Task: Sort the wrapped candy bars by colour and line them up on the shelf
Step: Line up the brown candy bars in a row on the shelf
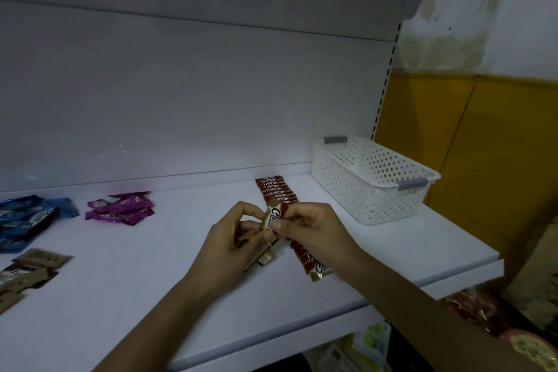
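red bar (272, 216): up off the shelf, between the two hands, just above the red row.
right hand (308, 229): thumb and fingers pinch the red bar near its top end.
left hand (229, 238): fingers curl round a bunch of bars (243, 237); gold ends stick out below.
red row (279, 195): red bars lie side by side on the shelf, running from the back toward the front; the right hand hides part of it.
shelf (151, 266): white and flat.
purple pile (120, 208): a loose heap left of the hands.
blue pile (27, 220): far left.
brown pile (27, 272): front left.
basket (371, 181): white with holes, right of the red row.
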A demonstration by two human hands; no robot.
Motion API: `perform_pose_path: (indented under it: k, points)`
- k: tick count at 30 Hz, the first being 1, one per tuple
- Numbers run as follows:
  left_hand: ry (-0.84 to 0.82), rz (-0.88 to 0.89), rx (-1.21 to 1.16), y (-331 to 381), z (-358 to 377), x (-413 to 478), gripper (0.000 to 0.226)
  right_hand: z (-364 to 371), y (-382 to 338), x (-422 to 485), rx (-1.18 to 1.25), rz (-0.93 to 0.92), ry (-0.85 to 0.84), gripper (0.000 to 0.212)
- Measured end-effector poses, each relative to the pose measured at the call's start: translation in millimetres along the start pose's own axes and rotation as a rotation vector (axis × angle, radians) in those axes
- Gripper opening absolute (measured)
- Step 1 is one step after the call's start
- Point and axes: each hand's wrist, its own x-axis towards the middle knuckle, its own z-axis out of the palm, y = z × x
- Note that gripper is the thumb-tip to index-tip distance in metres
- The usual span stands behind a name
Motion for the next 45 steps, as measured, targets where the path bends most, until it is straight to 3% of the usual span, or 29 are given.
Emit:
perform_pose_path:
  k: [6,9,13,17,23,28,45]
  points:
    - [0.027,0.017,0.052,-4,-2,0,0.016,-30,-12,-3,0.058,0.014,0.063,0.011]
    - [0.021,0.023,0.075,-5,-2,0,0.017,-56,-10,-17,-0.126,-0.099,-0.010,0.010]
    - [0.026,0.021,0.094,-6,-1,1,0.018,-79,8,-40,-0.348,-0.097,-0.147,0.009]
    - [0.046,0.010,0.121,-6,-1,1,0.019,-85,26,-58,-0.341,-0.051,-0.250,0.015]
    - [0.075,0.007,0.167,-5,-1,1,0.019,-83,35,-52,-0.394,-0.185,-0.159,0.010]
    - [0.081,0.005,0.199,-4,0,0,0.017,-81,37,-47,-0.512,-0.289,-0.134,0.017]
    - [0.073,0.006,0.213,-5,0,1,0.018,-75,41,-39,-0.634,-0.316,-0.145,0.016]
